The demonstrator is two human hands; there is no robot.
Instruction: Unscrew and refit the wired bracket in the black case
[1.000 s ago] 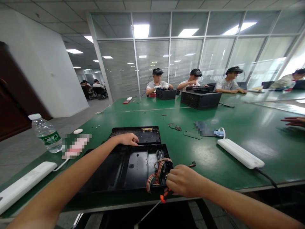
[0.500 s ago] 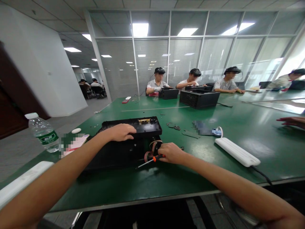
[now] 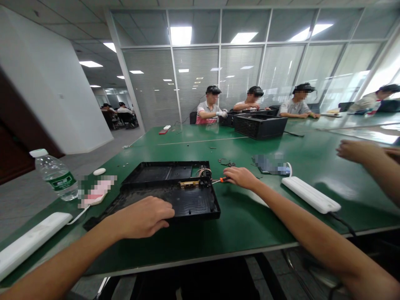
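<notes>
Left hand (image 3: pixel 148 217) first: on my feed I have it palm down over the near rim of a shallow black shell (image 3: pixel 200 204), fingers bent; whether they grip that rim or merely lie against it, I cannot tell. The shell runs out beyond the hand, with a gold-coloured strip (image 3: pixel 189 184) along its far side. Left of my left forearm lies a white power strip (image 3: pixel 34 237) on the green counter (image 3: pixel 250 225).

Farther out and to the right, my right hand (image 3: pixel 240 177) is pinching a screwdriver (image 3: pixel 223 180) by its orange-marked handle, the shaft pointing left toward some cables (image 3: pixel 204 171). I can't make out whether the tip touches anything. Those cables sit at the right end of a second tray (image 3: pixel 156 171), also black, directly behind the shell; their rims meet or overlap, I cannot say which.

Right of my right hand I have another power bar (image 3: pixel 309 195), and beyond it a co-worker's hand (image 3: pixel 354 151). Out past my left hand, to its left, stands a water bottle (image 3: pixel 61 181). Just past my right hand lie small loose parts (image 3: pixel 225 162). Well beyond both hands stands a black case (image 3: pixel 261 126), near a seated person (image 3: pixel 206 114) wearing white gloves (image 3: pixel 222 113).
</notes>
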